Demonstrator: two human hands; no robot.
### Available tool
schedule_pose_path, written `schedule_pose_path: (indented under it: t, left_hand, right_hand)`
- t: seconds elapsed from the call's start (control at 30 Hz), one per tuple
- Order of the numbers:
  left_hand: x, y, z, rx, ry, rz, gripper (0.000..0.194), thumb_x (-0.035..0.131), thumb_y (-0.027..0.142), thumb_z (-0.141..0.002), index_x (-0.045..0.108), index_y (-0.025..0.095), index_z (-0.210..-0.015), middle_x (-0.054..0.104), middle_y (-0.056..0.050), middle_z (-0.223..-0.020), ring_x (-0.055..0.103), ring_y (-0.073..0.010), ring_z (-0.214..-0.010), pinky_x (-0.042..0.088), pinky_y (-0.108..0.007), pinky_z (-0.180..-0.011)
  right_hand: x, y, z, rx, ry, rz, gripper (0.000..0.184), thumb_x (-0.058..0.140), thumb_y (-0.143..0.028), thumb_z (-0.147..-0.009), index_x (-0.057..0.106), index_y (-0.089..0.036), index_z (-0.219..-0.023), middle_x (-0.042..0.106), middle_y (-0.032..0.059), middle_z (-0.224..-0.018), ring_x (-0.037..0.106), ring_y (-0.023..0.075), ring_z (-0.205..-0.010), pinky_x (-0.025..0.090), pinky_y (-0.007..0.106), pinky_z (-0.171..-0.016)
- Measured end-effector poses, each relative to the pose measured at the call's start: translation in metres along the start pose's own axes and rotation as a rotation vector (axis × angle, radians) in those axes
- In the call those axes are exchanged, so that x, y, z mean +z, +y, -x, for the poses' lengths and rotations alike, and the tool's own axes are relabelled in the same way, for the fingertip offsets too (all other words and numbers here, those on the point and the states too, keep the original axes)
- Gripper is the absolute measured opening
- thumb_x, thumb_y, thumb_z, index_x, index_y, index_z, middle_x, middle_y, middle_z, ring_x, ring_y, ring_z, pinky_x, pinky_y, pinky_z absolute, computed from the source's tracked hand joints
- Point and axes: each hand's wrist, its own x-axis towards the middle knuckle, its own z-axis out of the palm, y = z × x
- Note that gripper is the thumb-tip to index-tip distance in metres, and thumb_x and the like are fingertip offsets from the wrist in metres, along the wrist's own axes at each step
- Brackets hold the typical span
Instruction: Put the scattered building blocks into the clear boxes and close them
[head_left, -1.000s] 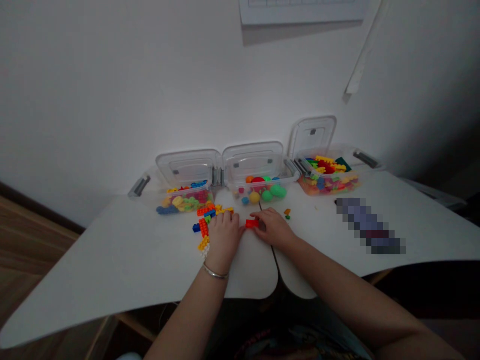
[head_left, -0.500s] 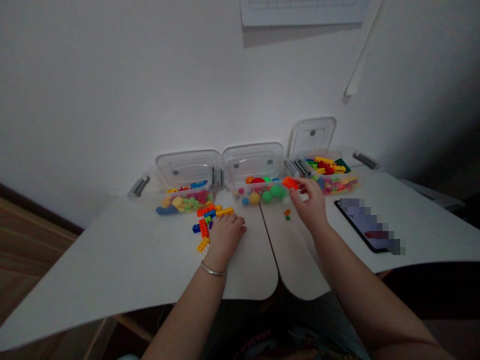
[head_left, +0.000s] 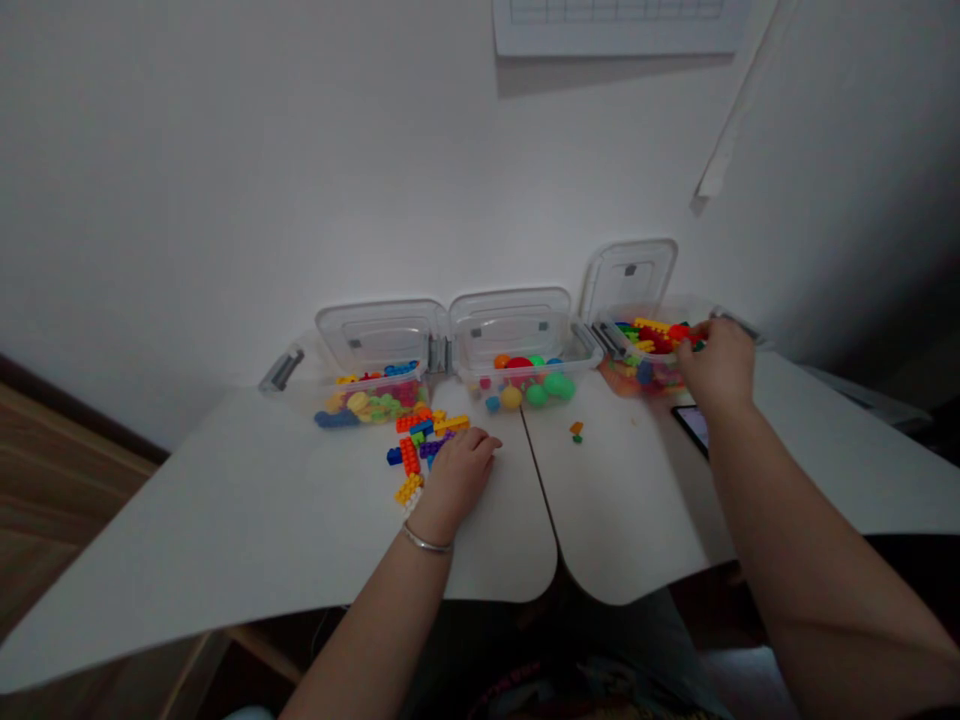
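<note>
My left hand (head_left: 459,468) lies on the white table (head_left: 262,510) with its fingers curled, pressed against the right end of a flat build of coloured bricks (head_left: 410,455). My right hand (head_left: 718,362) reaches far right, over the open clear bin of bricks (head_left: 646,376). Its fingers are closed around a red brick (head_left: 679,331) just above the bin's contents.
Two more open clear bins stand at the wall: the left bin (head_left: 352,403) holds mixed pieces and the middle bin (head_left: 581,352) holds coloured balls. A small orange and green piece (head_left: 576,431) lies loose. A phone (head_left: 693,424) lies partly under my right forearm.
My right hand took the red brick from beside the build and carried it up and right, past the middle bin, to the right bin. My left hand stayed put.
</note>
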Motion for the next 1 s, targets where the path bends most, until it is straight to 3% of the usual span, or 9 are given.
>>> schedule_pose_path:
  t: [0.13, 0.27, 0.37, 0.5, 0.63, 0.73, 0.8, 0.87, 1.0]
  left_hand:
    - [0.002, -0.001, -0.001, 0.005, 0.024, 0.038, 0.027, 0.052, 0.007, -0.085, 0.067, 0.017, -0.106, 0.062, -0.01, -0.108, 0.061, -0.0211, -0.101, 0.052, -0.036, -0.091]
    - [0.004, -0.003, 0.0, -0.016, 0.045, 0.056, 0.03, 0.05, 0.006, -0.085, 0.068, 0.018, -0.106, 0.061, -0.011, -0.117, 0.061, -0.0209, -0.105, 0.052, -0.037, -0.093]
    - [0.004, -0.004, 0.001, -0.021, 0.069, 0.059, 0.034, 0.05, 0.004, -0.085, 0.066, 0.02, -0.109, 0.064, -0.01, -0.122, 0.06, -0.0214, -0.111, 0.05, -0.04, -0.098]
    - [0.003, -0.002, 0.001, -0.046, 0.048, 0.053, 0.031, 0.052, 0.009, -0.088, 0.064, 0.02, -0.114, 0.07, -0.009, -0.113, 0.064, -0.0218, -0.105, 0.051, -0.041, -0.096]
    - [-0.001, -0.001, -0.002, -0.122, 0.041, 0.093, 0.031, 0.056, 0.017, -0.088, 0.06, 0.018, -0.119, 0.072, -0.008, -0.099, 0.067, -0.0217, -0.096, 0.052, -0.038, -0.09]
    - [-0.002, 0.001, -0.002, -0.2, 0.097, 0.27, 0.041, 0.059, 0.021, -0.087, 0.052, 0.018, -0.128, 0.072, -0.004, -0.095, 0.068, -0.0194, -0.093, 0.053, -0.034, -0.086]
    - [-0.002, 0.002, -0.002, -0.261, 0.14, 0.384, 0.043, 0.059, 0.024, -0.088, 0.049, 0.019, -0.13, 0.072, -0.004, -0.096, 0.068, -0.0189, -0.092, 0.053, -0.033, -0.085]
    - [-0.002, 0.002, -0.001, -0.306, 0.154, 0.435, 0.044, 0.06, 0.025, -0.088, 0.048, 0.02, -0.13, 0.073, -0.004, -0.097, 0.069, -0.0192, -0.092, 0.053, -0.033, -0.083]
    - [-0.001, 0.001, 0.0, -0.293, 0.103, 0.387, 0.049, 0.062, 0.023, -0.085, 0.048, 0.021, -0.132, 0.073, -0.004, -0.098, 0.068, -0.0199, -0.094, 0.053, -0.034, -0.085]
  right_hand:
    - [0.006, 0.018, 0.0, 0.025, 0.001, 0.017, 0.007, 0.048, -0.023, -0.077, 0.047, -0.024, -0.07, 0.054, 0.0099, -0.077, 0.054, 0.0329, -0.094, 0.038, 0.054, -0.088]
    - [0.007, 0.015, 0.004, 0.02, -0.016, -0.022, 0.004, 0.048, -0.021, -0.077, 0.052, -0.021, -0.075, 0.056, 0.0121, -0.081, 0.053, 0.0331, -0.099, 0.035, 0.054, -0.092]
    - [-0.001, -0.007, 0.008, -0.044, 0.032, -0.061, 0.011, 0.053, -0.022, -0.077, 0.059, -0.021, -0.086, 0.06, 0.0157, -0.102, 0.049, 0.033, -0.108, 0.032, 0.055, -0.099]
    - [-0.015, -0.065, 0.022, -0.181, 0.154, -0.126, 0.013, 0.053, -0.024, -0.081, 0.062, -0.021, -0.09, 0.06, 0.0116, -0.117, 0.05, 0.0309, -0.115, 0.034, 0.056, -0.101]
    - [-0.009, -0.129, 0.06, -0.245, -0.006, -0.407, 0.013, 0.049, -0.023, -0.087, 0.061, -0.024, -0.086, 0.066, 0.0076, -0.101, 0.06, 0.0237, -0.102, 0.049, 0.043, -0.086]
    - [0.007, -0.161, 0.105, -0.329, -0.322, -0.649, 0.016, 0.049, -0.017, -0.087, 0.062, -0.024, -0.09, 0.068, 0.0048, -0.09, 0.063, 0.0189, -0.088, 0.053, 0.036, -0.079]
    - [0.019, -0.173, 0.134, -0.403, -0.543, -0.696, 0.025, 0.048, -0.01, -0.084, 0.064, -0.024, -0.097, 0.069, 0.0057, -0.1, 0.063, 0.0194, -0.098, 0.052, 0.04, -0.09]
    - [0.029, -0.178, 0.156, -0.42, -0.681, -0.696, 0.035, 0.049, -0.005, -0.08, 0.064, -0.025, -0.105, 0.066, 0.007, -0.112, 0.06, 0.0211, -0.109, 0.048, 0.044, -0.098]
    - [0.041, -0.177, 0.172, -0.389, -0.777, -0.673, 0.037, 0.052, -0.002, -0.077, 0.064, -0.023, -0.105, 0.066, 0.0079, -0.111, 0.058, 0.0218, -0.109, 0.046, 0.045, -0.1]
